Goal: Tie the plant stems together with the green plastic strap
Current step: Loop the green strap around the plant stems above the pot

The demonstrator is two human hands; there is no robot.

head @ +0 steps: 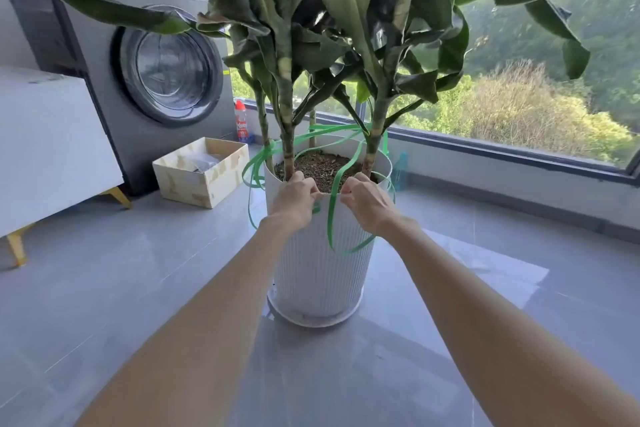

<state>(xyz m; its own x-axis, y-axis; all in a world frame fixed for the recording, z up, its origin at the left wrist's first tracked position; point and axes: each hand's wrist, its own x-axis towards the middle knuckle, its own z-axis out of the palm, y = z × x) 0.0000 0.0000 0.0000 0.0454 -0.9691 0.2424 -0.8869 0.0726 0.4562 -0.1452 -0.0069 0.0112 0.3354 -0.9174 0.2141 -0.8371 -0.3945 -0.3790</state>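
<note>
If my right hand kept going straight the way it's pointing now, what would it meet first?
Probably the green plastic strap, which hangs over the rim of the white ribbed pot just ahead of the right hand; beyond it, brown soil. Depth is unclear.

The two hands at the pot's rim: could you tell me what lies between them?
In the head view, a green strap strand crosses the rim of the white pot there.

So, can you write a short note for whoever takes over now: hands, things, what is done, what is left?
Hands: left hand and right hand both pinch the green strap at the front rim of the white pot.
The strap lies loose around the stems, with loops hanging over the pot's side.
Done: strap passed behind the stems.
Left: pull tight, tie the knot.
</note>
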